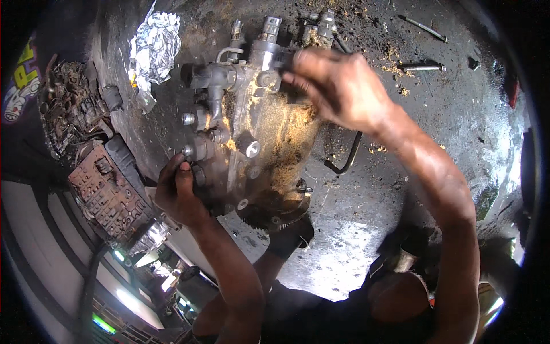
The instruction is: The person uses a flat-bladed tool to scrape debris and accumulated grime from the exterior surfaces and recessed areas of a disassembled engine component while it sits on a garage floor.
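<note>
a dark, stained work surface (401,189) gleams in patches, with pale panels (26,246) and bright lights (129,298) at lower left.

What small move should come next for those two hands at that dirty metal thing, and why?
Perhaps the right hand should brush some brown grit off the metal unit: the grit coats its casing close to that hand's fingers, while the left hand is at the unit's left side, seemingly placed to steady it.
</note>
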Action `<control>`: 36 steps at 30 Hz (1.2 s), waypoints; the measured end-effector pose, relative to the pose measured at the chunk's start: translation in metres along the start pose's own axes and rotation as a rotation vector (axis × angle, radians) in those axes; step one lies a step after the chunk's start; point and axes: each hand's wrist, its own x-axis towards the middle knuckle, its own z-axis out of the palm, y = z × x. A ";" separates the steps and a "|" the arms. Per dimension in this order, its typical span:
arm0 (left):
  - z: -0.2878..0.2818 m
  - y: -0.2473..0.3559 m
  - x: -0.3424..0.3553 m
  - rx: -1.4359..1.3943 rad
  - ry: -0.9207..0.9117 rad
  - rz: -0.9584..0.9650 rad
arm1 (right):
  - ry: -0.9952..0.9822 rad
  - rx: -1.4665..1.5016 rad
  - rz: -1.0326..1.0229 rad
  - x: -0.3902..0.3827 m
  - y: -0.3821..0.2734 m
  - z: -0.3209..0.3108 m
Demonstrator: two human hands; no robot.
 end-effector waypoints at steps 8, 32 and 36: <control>0.004 0.010 -0.020 0.039 -0.006 0.065 | -0.137 -0.103 0.157 0.003 -0.017 -0.040; 0.028 0.044 -0.081 -0.160 -0.062 0.265 | -0.302 -0.163 0.217 -0.016 -0.032 -0.091; 0.024 0.024 -0.083 -0.032 -0.094 0.336 | -0.241 -0.230 0.162 -0.015 -0.025 -0.092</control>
